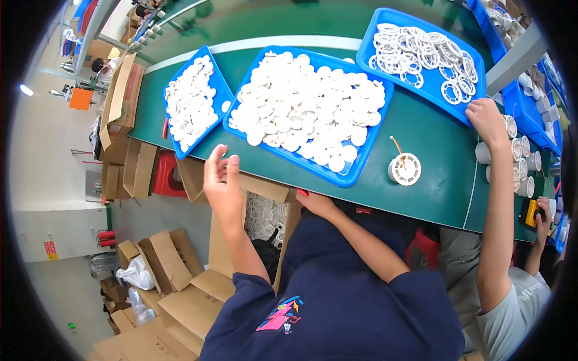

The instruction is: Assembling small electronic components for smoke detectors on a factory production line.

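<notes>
My left hand [221,183] is raised in front of the table edge, its fingers apart and a little bent, with nothing in them. It is nearest to the gap between a small blue tray [224,90] and a larger blue tray [355,178], both heaped with white plastic discs [304,105]. At the table's front edge, my right hand [316,203] is closed by a small red piece [302,192]; its fingers are mostly hidden, and what the piece belongs to does not show. A white spool-like round part [405,169] with a thin copper-coloured strip stands on the green tabletop [325,201].
A co-worker's hand [486,120] touches a blue tray of white rings [421,54]; their other hand holds a yellow and black tool [531,213]. White round parts [518,147] cluster at right. Open cardboard boxes [174,259] and a red stool [168,174] stand at left.
</notes>
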The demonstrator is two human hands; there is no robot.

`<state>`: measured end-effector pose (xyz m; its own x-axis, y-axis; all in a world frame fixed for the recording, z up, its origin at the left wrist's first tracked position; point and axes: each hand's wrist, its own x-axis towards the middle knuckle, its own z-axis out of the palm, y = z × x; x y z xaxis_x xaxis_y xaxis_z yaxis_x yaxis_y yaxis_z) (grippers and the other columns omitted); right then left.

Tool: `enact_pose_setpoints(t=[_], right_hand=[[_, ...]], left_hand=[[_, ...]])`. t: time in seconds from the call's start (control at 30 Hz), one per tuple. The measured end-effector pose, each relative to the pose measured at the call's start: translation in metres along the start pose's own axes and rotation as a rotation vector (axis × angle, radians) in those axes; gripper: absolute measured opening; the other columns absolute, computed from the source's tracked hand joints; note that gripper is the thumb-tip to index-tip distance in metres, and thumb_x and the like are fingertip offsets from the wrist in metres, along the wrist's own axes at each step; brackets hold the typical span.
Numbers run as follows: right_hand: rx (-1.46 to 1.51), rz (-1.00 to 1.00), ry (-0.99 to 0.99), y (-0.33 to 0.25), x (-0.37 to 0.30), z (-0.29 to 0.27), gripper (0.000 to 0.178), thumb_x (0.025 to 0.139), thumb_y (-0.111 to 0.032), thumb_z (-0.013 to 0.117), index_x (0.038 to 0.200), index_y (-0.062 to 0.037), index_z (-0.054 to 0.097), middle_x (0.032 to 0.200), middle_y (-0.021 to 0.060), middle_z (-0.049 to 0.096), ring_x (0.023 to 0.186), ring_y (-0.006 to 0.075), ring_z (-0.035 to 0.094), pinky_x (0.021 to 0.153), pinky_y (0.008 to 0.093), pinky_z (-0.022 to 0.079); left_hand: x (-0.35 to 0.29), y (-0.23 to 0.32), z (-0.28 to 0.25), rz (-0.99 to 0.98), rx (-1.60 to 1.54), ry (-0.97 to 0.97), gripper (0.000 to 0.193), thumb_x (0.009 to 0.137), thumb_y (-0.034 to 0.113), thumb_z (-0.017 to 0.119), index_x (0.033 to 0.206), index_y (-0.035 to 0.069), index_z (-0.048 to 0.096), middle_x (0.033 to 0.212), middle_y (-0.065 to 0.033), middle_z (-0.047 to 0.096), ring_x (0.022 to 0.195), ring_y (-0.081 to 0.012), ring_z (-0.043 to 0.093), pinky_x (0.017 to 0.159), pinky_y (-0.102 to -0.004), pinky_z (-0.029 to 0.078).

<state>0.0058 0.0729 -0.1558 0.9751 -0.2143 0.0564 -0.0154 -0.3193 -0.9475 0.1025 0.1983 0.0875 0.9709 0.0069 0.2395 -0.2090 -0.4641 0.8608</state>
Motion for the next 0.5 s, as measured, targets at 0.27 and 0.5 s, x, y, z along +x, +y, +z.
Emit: enact_pose_setpoints(t=[0.27, 0.5], right_hand=[[0.52, 0.487, -0.324, 0.022, -0.002, -0.016, 0.026, 0.102, -0.025, 0.067, 0.107, 0.0009, 0.068, 0.101, 0.0097, 0.071, 0.086, 0.0125, 0.069, 0.075, 0.0284, 0.057], [0.222, 0.055, -0.449, -0.053, -0.028, -0.048, 0.045, 0.091, -0.019, 0.071, 0.132, -0.0018, 0.066, 0.114, 0.0188, 0.067, 0.102, 0.0344, 0.069, 0.09, 0.0429, 0.055]], left_hand=[[0.044, -0.126, 0.0, 0.117, 0.445, 0.215, 0.05, 0.098, 0.033, 0.077, 0.137, 0.004, 0.066, 0.154, -0.0174, 0.046, 0.137, -0.0357, 0.049, 0.116, -0.0463, 0.039], [0.027, -0.125, 0.003, 0.214, 0.434, 0.34, 0.033, 0.098, 0.019, 0.077, 0.127, 0.003, 0.071, 0.117, -0.0121, 0.071, 0.114, -0.0282, 0.062, 0.099, -0.0411, 0.05]])
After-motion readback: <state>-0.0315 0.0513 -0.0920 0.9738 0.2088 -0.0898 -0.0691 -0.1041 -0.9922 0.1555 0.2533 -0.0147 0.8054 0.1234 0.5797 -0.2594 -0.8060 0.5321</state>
